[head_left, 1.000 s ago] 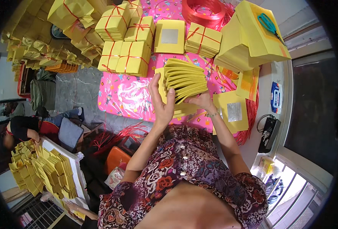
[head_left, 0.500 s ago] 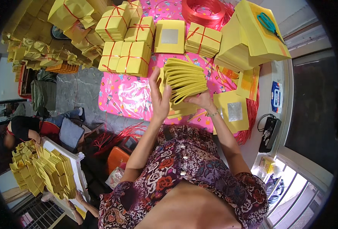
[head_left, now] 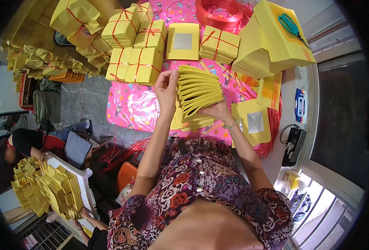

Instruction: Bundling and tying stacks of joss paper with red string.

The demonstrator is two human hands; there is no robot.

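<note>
Pink table cover [head_left: 130, 108] under tied yellow paper bundles [head_left: 139, 64].

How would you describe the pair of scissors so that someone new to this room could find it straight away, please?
Start from the table under the pink patterned cloth and look to its far right corner, where a tall stack of large yellow sheets stands. The scissors lie flat on top of that stack. Their teal handles are the only blue-green thing among the yellow paper and red string.

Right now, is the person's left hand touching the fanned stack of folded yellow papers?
Touching. The head view shows the left hand pressed against the fanned yellow stack at its left edge.
</note>
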